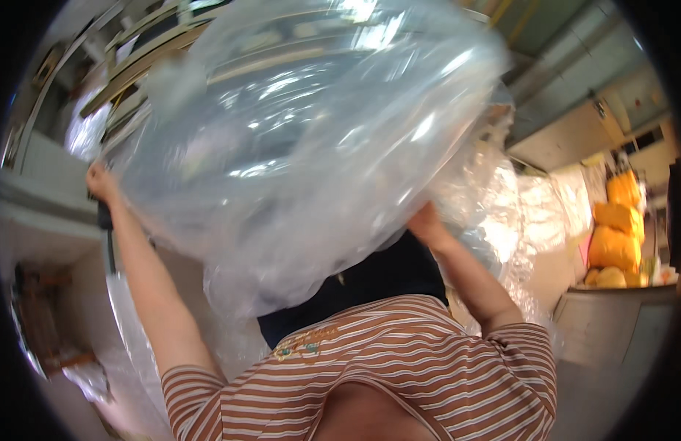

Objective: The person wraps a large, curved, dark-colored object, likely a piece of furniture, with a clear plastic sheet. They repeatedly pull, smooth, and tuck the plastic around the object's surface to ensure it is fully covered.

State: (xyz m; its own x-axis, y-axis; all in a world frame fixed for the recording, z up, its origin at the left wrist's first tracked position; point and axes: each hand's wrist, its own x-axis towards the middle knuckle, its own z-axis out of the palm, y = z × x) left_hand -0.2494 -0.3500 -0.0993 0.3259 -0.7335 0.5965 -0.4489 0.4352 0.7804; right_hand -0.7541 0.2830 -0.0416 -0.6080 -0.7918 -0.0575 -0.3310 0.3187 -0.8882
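A large, puffed-out clear plastic bag [304, 154] billows in front of me and fills the upper middle of the view. At its left edge my left hand [99, 182] is closed in a fist on the plastic, with the arm stretched out. On the other side my right hand [427, 224] grips the bag's lower right edge, its fingertips hidden by the film. The bag's near end hangs in loose folds over my dark apron or trousers.
More crumpled clear plastic [502, 198] lies to the right, beside stacked yellow bundles [618, 228] on a counter [612, 294]. Slatted racks or machine bars [145, 70] stand far left. A brownish frame [50, 323] is at the lower left.
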